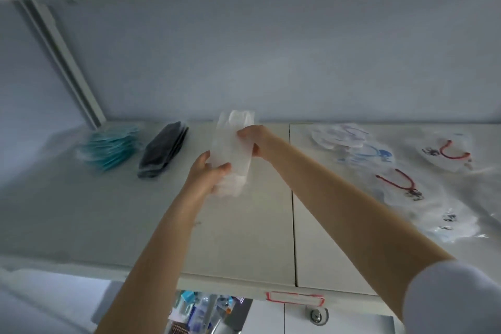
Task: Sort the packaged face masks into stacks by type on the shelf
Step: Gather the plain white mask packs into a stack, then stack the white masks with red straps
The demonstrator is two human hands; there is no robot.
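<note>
Now, hands: left hand (pixel 210 171) and right hand (pixel 252 141) are both clamping 1 white mask packet (pixel 231 149).
Reason: steadying it, likely for placing beside the black stack (pixel 162 149).

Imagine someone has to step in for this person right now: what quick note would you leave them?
Left hand grips the near end of a white packaged mask; right hand grips its far edge, above the shelf.
Done: a teal stack and a black stack sit side by side at the back left.
Left: set down the white one, probably as a new stack, then sort the loose packets on the right.
</note>
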